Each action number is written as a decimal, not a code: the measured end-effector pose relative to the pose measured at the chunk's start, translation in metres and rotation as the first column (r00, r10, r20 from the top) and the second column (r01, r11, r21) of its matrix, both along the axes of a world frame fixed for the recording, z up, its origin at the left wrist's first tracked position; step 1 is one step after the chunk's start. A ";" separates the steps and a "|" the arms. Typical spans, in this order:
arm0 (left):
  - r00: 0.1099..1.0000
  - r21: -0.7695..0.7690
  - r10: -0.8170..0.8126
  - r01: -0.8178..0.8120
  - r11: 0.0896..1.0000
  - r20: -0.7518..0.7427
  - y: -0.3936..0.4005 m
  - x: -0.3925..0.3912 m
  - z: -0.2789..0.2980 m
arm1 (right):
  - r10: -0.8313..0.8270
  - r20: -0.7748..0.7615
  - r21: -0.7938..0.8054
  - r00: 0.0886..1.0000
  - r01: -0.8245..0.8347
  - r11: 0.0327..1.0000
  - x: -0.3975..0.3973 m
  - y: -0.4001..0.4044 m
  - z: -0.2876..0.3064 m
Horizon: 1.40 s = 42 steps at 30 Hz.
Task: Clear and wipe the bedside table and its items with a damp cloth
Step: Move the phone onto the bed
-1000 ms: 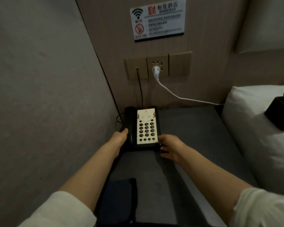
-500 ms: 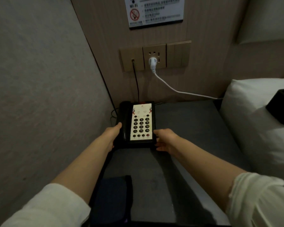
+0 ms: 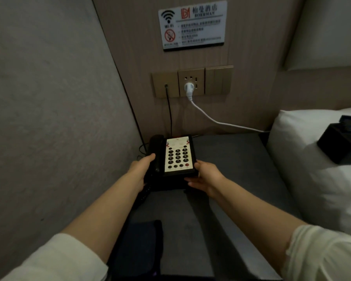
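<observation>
Gripping the phone (image 3: 175,157) at frame centre, left hand (image 3: 143,167) and right hand (image 3: 203,175) clasp its sides; it looks rigid, light, cord-tethered, best held at the base.

I see a Wi-Fi and no-smoking sign (image 3: 193,25) above the wall socket panel (image 3: 192,81). A white plug (image 3: 189,87) sits in it, its cord running toward the white pillow (image 3: 304,159).

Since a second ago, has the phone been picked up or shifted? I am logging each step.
No clear lift. The left hand and right hand keep holding the telephone by its near sides, the same grip as before, perhaps drawn slightly toward the person. The dark cloth on the bedside table and the white plug stayed put.
</observation>
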<state>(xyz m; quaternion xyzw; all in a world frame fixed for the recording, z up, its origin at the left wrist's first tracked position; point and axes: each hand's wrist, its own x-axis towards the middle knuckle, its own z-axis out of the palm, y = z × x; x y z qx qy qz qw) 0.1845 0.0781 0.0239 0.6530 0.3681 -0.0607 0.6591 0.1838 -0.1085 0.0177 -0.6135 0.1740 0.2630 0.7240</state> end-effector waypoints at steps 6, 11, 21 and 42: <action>0.994 0.002 -0.104 0.104 0.995 0.014 -0.002 -0.011 0.013 | -0.003 -0.005 -0.002 1.000 0.003 1.000 -0.015 -0.009 0.015; 0.993 -0.042 -0.113 0.115 0.993 0.045 -0.017 -0.020 0.025 | -0.065 -0.060 0.034 0.996 0.067 0.997 -0.028 -0.025 0.016; 0.988 -0.015 -0.096 0.098 0.995 0.118 -0.058 -0.046 0.080 | -0.121 -0.011 0.159 0.993 0.121 0.980 -0.068 -0.058 0.055; 0.883 -0.140 -0.279 0.352 0.925 0.379 -0.231 -0.215 0.208 | -0.133 0.410 0.034 0.902 0.131 0.991 -0.238 -0.246 0.192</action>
